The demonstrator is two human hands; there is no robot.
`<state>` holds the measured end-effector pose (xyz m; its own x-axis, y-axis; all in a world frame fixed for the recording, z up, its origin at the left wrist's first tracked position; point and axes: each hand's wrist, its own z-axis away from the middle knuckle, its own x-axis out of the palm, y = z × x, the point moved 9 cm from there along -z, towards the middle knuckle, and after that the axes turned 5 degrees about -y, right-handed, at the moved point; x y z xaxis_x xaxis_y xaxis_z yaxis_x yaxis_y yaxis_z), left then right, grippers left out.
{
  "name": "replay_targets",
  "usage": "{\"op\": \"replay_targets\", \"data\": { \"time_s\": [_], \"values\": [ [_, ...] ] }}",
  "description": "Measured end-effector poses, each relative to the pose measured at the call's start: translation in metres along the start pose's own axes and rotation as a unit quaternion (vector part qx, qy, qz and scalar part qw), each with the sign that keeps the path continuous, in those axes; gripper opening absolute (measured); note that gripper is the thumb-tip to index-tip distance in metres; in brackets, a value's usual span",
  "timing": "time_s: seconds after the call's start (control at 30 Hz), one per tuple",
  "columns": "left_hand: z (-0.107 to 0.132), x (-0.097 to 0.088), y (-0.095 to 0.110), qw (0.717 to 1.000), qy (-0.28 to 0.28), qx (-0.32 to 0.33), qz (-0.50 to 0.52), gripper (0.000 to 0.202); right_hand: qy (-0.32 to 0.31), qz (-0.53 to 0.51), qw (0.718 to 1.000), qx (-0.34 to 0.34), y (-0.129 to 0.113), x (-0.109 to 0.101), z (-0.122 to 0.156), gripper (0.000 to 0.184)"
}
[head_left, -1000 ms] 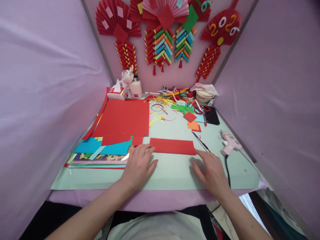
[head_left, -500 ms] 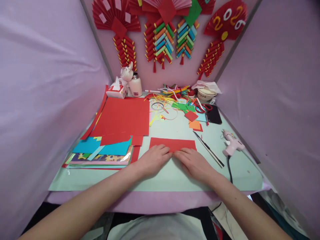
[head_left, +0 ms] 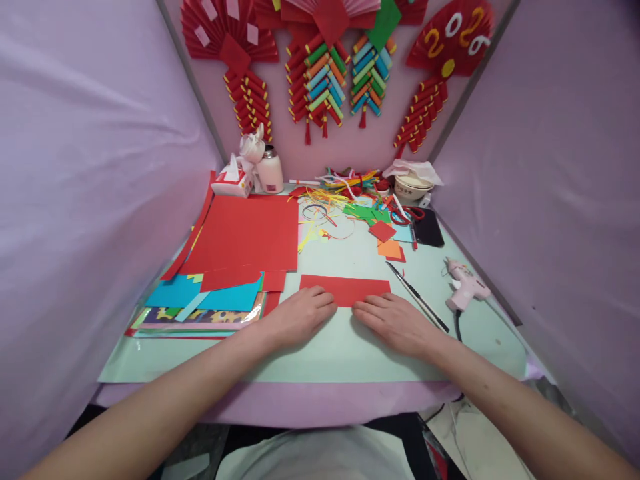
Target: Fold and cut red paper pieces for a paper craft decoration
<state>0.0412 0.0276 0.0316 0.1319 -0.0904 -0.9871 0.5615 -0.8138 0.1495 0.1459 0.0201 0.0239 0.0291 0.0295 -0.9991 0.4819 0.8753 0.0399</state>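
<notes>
A red paper strip (head_left: 345, 291) lies crosswise on the table in front of me. My left hand (head_left: 306, 315) rests on its near left part, with the fingers stretched out and close together. On the near right part lies my right hand (head_left: 387, 320), its fingers extended flat over the paper. The two hands are apart, and the near edge of the strip shows between them. Both thumbs are mostly hidden. A craft knife (head_left: 417, 297) lies slantwise just beyond my right hand.
Red sheets (head_left: 245, 233) and a packet of coloured paper (head_left: 200, 317) are on the left. A pink glue gun (head_left: 465, 287) lies at right, near a black phone-like slab (head_left: 429, 228). Paper scraps (head_left: 367, 213), scissors (head_left: 410, 215), a white bottle (head_left: 271, 172) and a bowl (head_left: 413, 188) are farther back.
My hands have moved apart along the near edge of the red paper strip, the left one leftward and the right one rightward. The strip has stayed about where it was.
</notes>
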Motion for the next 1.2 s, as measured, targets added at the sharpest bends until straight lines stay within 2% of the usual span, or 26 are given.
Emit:
{"op": "replay_targets", "data": {
  "time_s": [0.17,0.53,0.93,1.07,1.2],
  "values": [
    [0.012,-0.006,-0.007,1.0,0.016,-0.022,0.01,0.026,0.018,0.004,1.0,0.01,0.005,0.001,0.012,0.028],
    [0.046,-0.01,-0.021,0.994,-0.02,-0.102,-0.045,0.029,0.041,0.006,0.997,0.062,0.022,0.006,0.044,0.028],
    [0.061,-0.012,-0.016,0.985,0.047,-0.144,-0.086,0.031,0.035,-0.017,0.99,0.134,0.027,0.011,0.076,0.032],
    [0.071,-0.007,-0.017,0.976,0.052,-0.194,-0.081,0.034,0.042,-0.05,0.982,0.175,0.03,0.014,0.081,0.034],
    [0.079,-0.004,-0.023,0.972,0.042,-0.225,-0.046,0.035,0.077,-0.094,0.973,0.199,0.032,0.008,0.081,0.038]
  ]
}}
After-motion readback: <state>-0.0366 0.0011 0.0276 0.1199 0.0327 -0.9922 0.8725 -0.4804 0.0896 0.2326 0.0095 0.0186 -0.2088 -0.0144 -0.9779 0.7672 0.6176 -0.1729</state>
